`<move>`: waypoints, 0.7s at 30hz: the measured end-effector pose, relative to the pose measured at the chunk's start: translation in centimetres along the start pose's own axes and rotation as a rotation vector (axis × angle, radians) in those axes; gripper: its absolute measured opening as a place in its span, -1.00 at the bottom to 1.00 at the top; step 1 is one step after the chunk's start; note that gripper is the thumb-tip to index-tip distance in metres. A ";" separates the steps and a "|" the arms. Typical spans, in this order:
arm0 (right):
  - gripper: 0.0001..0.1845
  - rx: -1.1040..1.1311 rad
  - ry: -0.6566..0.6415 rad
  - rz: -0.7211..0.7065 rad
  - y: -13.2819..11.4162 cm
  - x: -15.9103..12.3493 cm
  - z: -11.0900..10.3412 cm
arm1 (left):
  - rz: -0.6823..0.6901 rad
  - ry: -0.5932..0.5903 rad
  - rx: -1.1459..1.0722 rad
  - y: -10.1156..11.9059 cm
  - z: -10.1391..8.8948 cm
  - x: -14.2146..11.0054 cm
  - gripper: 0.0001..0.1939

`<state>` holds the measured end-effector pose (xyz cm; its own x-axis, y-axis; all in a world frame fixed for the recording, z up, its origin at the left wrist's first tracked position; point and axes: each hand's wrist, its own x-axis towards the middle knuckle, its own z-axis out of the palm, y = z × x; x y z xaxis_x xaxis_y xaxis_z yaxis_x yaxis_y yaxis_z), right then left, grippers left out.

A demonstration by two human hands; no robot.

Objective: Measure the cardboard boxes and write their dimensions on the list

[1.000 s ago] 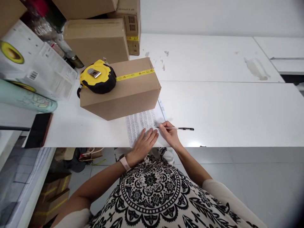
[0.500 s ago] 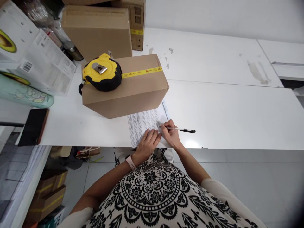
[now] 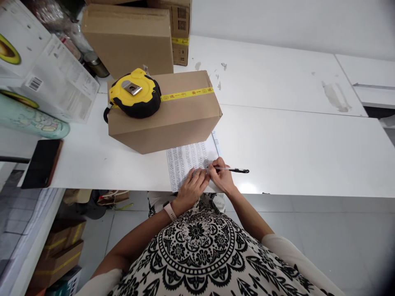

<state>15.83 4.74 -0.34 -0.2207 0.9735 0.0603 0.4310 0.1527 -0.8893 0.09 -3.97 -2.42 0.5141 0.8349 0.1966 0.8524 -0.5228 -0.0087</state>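
My right hand (image 3: pixel 222 176) is closed around a pen (image 3: pixel 235 169) with a clear barrel and black end, its tip on a sheet of paper (image 3: pixel 182 162) covered in columns of small writing. My left hand (image 3: pixel 194 185) lies flat on the paper's lower part, fingers stretched out, close beside my right hand. The far end of the sheet runs up to a brown cardboard box (image 3: pixel 173 127) sealed with yellow printed tape. On that box rests a yellow and black tape measure (image 3: pixel 135 92). A narrow light-blue printed strip (image 3: pixel 216 140) shows at the paper's right edge.
All this is on a white table (image 3: pixel 293 152). A dark phone (image 3: pixel 42 163) lies at the left, near a mint-green bottle (image 3: pixel 40 119) and a white carton (image 3: pixel 58 78). Another cardboard box (image 3: pixel 132 45) stands behind. Taped boxes (image 3: pixel 60 259) sit on the floor at lower left.
My right hand and the pen have shifted slightly down toward the table's front edge, with the pen's end moving a little left. My left hand stays on the paper.
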 end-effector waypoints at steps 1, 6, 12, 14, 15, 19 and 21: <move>-0.77 0.003 -0.002 0.003 0.0 0.0 0.0 | 0.001 0.000 0.002 0.0 0.0 0.0 -0.52; -0.78 -0.004 -0.001 0.013 0.1 0.0 0.1 | 0.009 0.005 0.020 0.0 -0.2 0.2 -0.54; -0.77 0.005 0.000 0.012 0.3 0.0 0.1 | 0.008 0.031 0.021 0.0 -0.1 0.2 -0.54; -0.76 0.017 -0.005 0.008 0.3 0.0 0.1 | 0.006 0.026 0.018 0.0 -0.2 0.1 -0.54; -0.76 0.020 -0.002 0.005 0.3 0.0 0.1 | 0.006 0.030 0.019 0.0 -0.2 0.1 -0.54; -0.76 0.035 0.024 0.005 0.1 0.0 0.1 | 0.005 0.043 0.021 -0.1 -0.1 0.1 -0.54; -0.76 0.039 0.033 0.008 0.1 0.0 0.1 | 0.004 0.027 0.012 -0.1 0.0 0.0 -0.53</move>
<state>15.79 4.77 -0.41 -0.1877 0.9799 0.0671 0.3979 0.1383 -0.9069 0.04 -3.91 -2.41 0.5145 0.8279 0.2232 0.8517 -0.5236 -0.0210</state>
